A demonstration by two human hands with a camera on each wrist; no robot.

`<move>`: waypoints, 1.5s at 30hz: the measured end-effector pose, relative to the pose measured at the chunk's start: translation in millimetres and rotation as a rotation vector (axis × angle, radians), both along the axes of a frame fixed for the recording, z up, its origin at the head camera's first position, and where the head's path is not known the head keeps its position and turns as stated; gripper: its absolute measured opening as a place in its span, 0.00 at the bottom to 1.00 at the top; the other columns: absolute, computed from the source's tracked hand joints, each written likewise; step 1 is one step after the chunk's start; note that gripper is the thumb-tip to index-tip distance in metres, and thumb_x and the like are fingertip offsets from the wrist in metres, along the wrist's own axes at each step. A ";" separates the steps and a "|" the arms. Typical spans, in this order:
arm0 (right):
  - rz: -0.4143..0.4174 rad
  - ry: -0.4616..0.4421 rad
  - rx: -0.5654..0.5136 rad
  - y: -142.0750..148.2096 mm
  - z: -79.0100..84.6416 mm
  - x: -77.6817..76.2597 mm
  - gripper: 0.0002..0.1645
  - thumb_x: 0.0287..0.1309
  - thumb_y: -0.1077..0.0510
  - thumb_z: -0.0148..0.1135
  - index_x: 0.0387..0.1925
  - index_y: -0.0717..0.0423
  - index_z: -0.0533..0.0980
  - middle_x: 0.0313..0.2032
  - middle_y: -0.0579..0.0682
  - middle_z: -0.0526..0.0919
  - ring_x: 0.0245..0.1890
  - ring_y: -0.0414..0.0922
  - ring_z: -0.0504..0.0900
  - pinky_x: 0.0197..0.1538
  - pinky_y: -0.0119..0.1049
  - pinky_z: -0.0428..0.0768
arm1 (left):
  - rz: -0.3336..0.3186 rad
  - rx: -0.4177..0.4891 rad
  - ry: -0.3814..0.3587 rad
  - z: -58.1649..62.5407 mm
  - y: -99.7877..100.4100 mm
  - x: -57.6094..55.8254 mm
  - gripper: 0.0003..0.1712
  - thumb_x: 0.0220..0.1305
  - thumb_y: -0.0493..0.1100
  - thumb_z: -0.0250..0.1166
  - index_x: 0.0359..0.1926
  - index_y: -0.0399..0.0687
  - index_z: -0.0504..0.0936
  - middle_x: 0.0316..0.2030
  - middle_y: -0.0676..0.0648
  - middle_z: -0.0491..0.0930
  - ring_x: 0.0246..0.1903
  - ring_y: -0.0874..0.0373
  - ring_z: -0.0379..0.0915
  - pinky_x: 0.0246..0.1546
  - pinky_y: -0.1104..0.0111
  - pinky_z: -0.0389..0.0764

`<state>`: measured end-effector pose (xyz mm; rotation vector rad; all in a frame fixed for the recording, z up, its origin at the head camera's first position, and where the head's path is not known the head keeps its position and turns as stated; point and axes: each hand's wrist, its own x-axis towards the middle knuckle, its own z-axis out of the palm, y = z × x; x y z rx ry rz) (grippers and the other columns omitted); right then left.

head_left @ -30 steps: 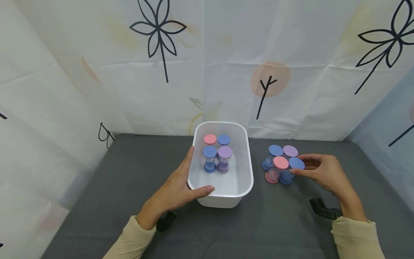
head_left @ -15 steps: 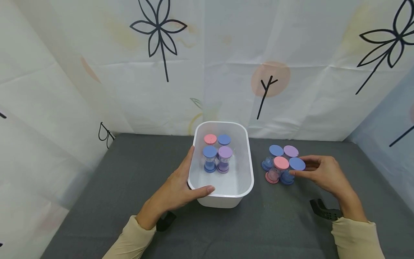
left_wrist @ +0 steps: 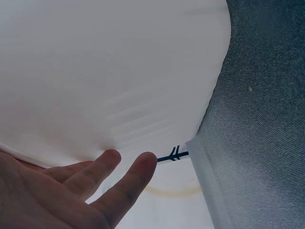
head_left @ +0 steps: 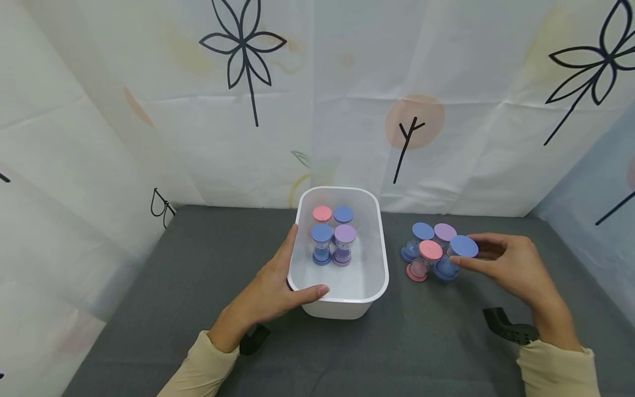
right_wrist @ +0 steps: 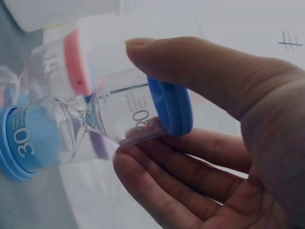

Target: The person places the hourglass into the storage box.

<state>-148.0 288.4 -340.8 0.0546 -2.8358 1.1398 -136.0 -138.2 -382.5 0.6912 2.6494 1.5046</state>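
Observation:
My right hand (head_left: 516, 270) pinches a blue-capped sand timer (head_left: 464, 246) by its upper part, thumb in front and fingers behind. In the right wrist view the timer (right_wrist: 31, 138) is clear plastic marked 30, with blue sand in one bulb. Close to its left stand a pink sand timer (head_left: 430, 251), another blue one (head_left: 423, 231) and a purple one (head_left: 445, 232). My left hand (head_left: 270, 286) holds the white plastic bin (head_left: 367, 286) at its near left corner, thumb over the rim. The fingers (left_wrist: 143, 167) lie along the bin's outer wall (left_wrist: 119, 71) in the left wrist view.
Inside the bin, several sand timers stand upright: pink (head_left: 322, 213), blue (head_left: 343, 214), blue (head_left: 322, 232) and purple (head_left: 344, 233). A dark grey cloth (head_left: 238, 237) covers the table. White printed curtains (head_left: 347, 138) stand behind and at both sides.
My right hand has shifted slightly right with the blue sand timer, which now stands a little apart from the pink one and leans. The left hand and the bin stay put.

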 end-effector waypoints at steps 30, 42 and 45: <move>-0.160 0.154 -0.089 -26.6 33.8 32.9 0.35 0.44 0.48 0.85 0.53 0.58 0.82 0.38 0.27 0.83 0.39 0.22 0.80 0.35 0.20 0.75 | 0.001 -0.011 0.010 -1.7 -1.0 0.3 0.71 0.54 0.66 0.75 0.82 0.62 0.33 0.79 0.57 0.46 0.67 0.60 0.62 0.64 0.48 0.68; -0.041 0.311 -0.254 -44.6 41.3 42.7 0.28 0.44 0.70 0.81 0.51 0.63 0.83 0.42 0.41 0.87 0.41 0.33 0.86 0.39 0.21 0.78 | 0.010 -0.040 0.008 -0.8 0.1 0.3 0.71 0.54 0.67 0.74 0.82 0.61 0.33 0.79 0.55 0.44 0.69 0.58 0.60 0.65 0.48 0.66; -0.005 0.351 -0.367 -48.9 42.8 43.8 0.29 0.41 0.76 0.79 0.50 0.67 0.83 0.42 0.47 0.87 0.40 0.37 0.87 0.39 0.22 0.79 | 0.009 -0.040 0.013 -0.4 -0.2 0.3 0.72 0.54 0.67 0.75 0.82 0.62 0.32 0.79 0.56 0.45 0.69 0.58 0.60 0.65 0.48 0.67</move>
